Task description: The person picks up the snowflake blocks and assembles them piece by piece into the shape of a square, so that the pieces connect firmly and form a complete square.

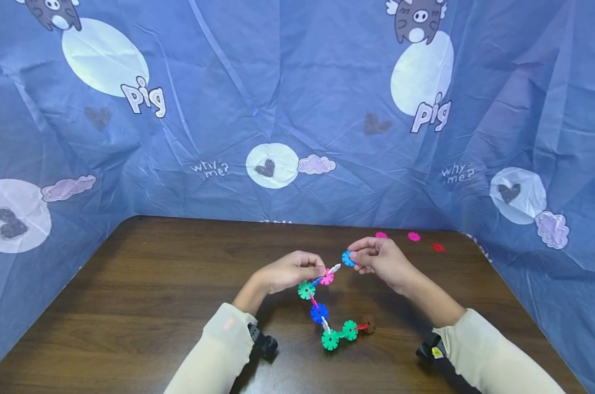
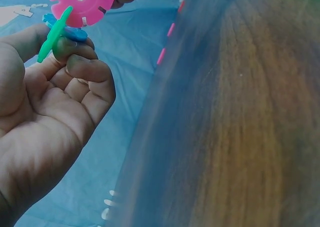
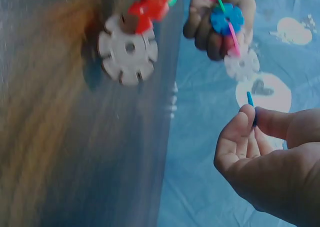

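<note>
My left hand pinches a chain of slotted plastic snowflake discs by its upper end, around a pink disc. A white disc juts out from that end toward the right. Between thumb and fingertips, my right hand holds a loose blue disc, a small gap from the white one; the right wrist view shows this blue disc edge-on. Below the left hand the chain runs through a green disc, a dark blue disc and more green discs, ending in a brown disc.
At the table's far right edge lie two pink discs and a red disc. A blue printed cloth hangs behind the brown wooden table and along its sides.
</note>
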`<state>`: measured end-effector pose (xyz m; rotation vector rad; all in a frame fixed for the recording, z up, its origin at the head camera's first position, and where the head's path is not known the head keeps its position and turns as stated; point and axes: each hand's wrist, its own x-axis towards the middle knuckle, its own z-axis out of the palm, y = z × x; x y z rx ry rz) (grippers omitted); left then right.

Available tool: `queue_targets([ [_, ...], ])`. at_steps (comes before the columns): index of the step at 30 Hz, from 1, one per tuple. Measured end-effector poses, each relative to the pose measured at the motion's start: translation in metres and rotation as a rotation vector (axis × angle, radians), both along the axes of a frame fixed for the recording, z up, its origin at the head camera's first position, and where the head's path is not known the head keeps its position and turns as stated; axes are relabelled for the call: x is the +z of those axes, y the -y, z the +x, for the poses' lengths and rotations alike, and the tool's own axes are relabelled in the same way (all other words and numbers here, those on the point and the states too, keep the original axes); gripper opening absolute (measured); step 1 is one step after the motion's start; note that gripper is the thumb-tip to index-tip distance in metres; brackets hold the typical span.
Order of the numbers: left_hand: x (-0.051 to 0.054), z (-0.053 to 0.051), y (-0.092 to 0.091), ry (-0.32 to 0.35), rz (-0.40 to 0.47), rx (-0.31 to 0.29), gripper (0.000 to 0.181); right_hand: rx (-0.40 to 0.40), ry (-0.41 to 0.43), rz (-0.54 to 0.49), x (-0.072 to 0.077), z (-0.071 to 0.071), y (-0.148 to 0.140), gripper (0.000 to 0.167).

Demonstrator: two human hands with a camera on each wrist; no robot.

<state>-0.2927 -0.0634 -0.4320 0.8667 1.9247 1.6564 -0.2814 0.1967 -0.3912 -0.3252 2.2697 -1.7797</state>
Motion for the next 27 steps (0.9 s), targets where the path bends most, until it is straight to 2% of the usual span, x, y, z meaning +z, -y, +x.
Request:
queue_targets([
  [12, -0.001, 0.000, 0.001, 0.011, 0.039, 0.013, 0.018, -0.015, 0.058, -0.124, -0.003, 0.006, 0.014, 0.022],
  [19, -0.001, 0.000, 0.002, 0.013, 0.056, 0.013, 0.016, -0.029, 0.062, -0.139, -0.001, 0.006, 0.016, 0.021],
  [27, 0.000, 0.000, 0.003, 0.016, 0.036, 0.011, 0.017, -0.032, 0.066, -0.146, -0.003, 0.005, 0.015, 0.021],
])
